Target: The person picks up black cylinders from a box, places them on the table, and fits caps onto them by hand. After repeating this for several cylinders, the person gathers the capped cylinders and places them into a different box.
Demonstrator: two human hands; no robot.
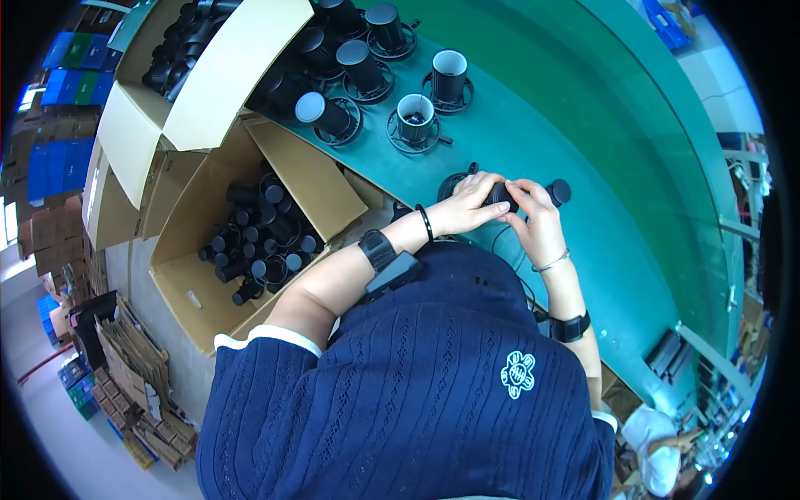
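My left hand is curled over a black cylindrical fitting, which looks like a spotlight housing. My right hand closes on the same piece from the other side, and the two hands' fingertips nearly meet. Between them they cover most of it. A black ring-shaped base shows beside my left fingers. Just past my right fingers a round black cylinder end sticks out; whether it joins the held piece I cannot tell. A thin dark cord hangs below the hands.
Farther along the green table stand several black cylinders on rings, including an open one with a white inside. To my left, a cardboard box holds many black cylinders. Another box of black parts stands behind it. A raised green rim borders the table.
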